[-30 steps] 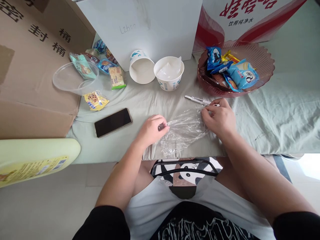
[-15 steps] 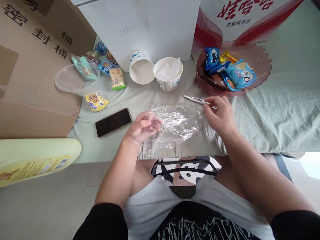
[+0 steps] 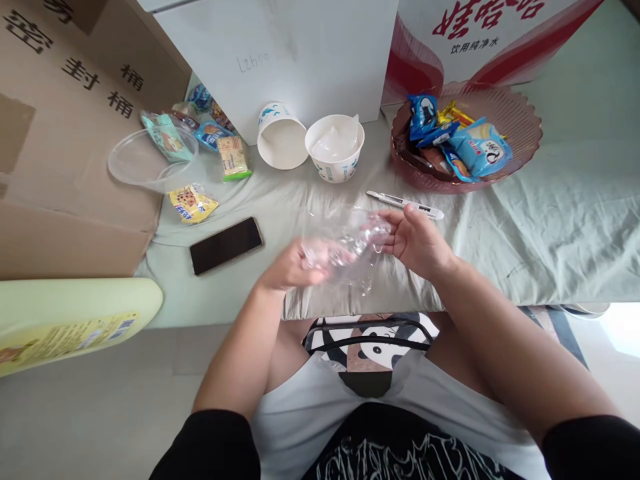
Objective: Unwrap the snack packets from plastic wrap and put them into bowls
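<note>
A crumpled clear plastic bag or wrap [image 3: 357, 243] is bunched up between my two hands over the cloth-covered surface. My left hand [image 3: 295, 265], somewhat blurred, is closed around its left side. On the other side, the stretched fingers of my right hand [image 3: 417, 243] press against the plastic, thumb raised and apart from them. A white utility knife [image 3: 406, 203] lies on the cloth just beyond my right hand, touched by neither hand. Behind the plastic stands a paper bowl [image 3: 335, 163] with translucent white material inside, and beside it another paper bowl [image 3: 283, 143] is tipped on its side.
A dark-screened phone [image 3: 227, 245] lies left of my left hand. Farther left are a yellow snack packet [image 3: 193, 205], a clear plastic lid or tub [image 3: 117, 163] and several snacks. A pink glass bowl [image 3: 525, 127] of snacks sits back right. Cardboard [image 3: 75, 167] and white boxes [image 3: 300, 60] stand behind.
My right hand has let go of the utility knife, now lying on the cloth, and moved left to the plastic. The spread-out plastic is now gathered up between both hands.
</note>
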Action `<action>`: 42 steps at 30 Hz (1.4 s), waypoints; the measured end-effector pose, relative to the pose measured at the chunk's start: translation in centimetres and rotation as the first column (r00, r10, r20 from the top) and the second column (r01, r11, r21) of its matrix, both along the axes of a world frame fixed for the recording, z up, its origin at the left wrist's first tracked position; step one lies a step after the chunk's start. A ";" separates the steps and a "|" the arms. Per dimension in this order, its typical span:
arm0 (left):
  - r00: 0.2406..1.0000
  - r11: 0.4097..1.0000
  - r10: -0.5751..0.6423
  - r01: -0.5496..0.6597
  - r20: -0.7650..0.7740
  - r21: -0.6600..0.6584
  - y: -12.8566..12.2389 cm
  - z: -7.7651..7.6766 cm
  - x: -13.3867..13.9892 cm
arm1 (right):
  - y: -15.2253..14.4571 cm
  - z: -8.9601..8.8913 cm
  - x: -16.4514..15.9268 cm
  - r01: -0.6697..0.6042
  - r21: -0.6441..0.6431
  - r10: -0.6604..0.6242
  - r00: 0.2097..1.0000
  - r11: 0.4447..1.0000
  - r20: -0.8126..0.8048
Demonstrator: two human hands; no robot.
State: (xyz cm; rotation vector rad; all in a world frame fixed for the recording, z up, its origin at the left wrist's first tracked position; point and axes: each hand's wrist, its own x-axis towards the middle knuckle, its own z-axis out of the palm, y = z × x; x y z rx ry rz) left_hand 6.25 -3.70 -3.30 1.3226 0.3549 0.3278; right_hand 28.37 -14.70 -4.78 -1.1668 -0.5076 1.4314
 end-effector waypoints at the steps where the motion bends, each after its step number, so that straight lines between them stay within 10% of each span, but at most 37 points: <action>1: 0.986 0.985 -0.144 0.151 -0.080 0.086 -0.4 0.1 0.4 | 0.1 0.1 0.1 0.036 0.012 -0.036 0.999 0.999 -0.021; 4: 0.920 0.905 -0.327 0.370 -0.217 0.209 -1.1 0.0 1.2 | 0.3 -0.1 0.4 0.107 0.029 -0.106 0.994 0.994 -0.022; 15: 0.850 0.866 -0.452 0.491 -0.271 0.097 -1.1 -0.8 1.3 | 0.9 -1.1 0.5 0.330 0.126 -0.334 0.943 0.936 0.015; 24: 0.996 0.922 -0.086 0.065 -0.039 -0.381 -1.0 -1.7 1.8 | 0.8 -0.5 -0.6 0.284 0.062 -0.282 0.959 0.957 -0.037; 29: 0.982 0.895 0.186 -0.182 -0.030 -0.407 -0.9 -0.9 2.2 | 0.7 -0.7 -1.3 0.239 0.116 -0.251 0.963 0.964 0.103; 42: 0.961 0.862 0.256 -0.276 -0.105 -0.425 -0.7 -1.0 2.8 | 0.5 -0.7 -1.8 0.159 0.190 -0.202 0.951 0.969 0.236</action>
